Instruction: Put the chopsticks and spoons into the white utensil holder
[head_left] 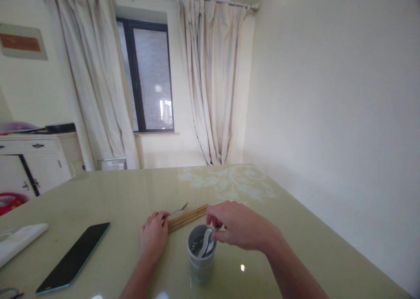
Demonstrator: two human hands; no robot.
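Inside the table's right edge [323,240], our right hand [234,224] pinches a utensil [213,234] at the cup [201,269], perhaps for control; our left hand [154,234] grips a spoon [180,210], likely steadying chopsticks [187,219].

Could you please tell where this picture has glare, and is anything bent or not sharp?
Head view: a bright glare spot on the glossy table, right of the gray cup; pale reflections in the window. Head view: the left curtain leans, probably from wide-angle distortion; fine detail inside the cup is soft.
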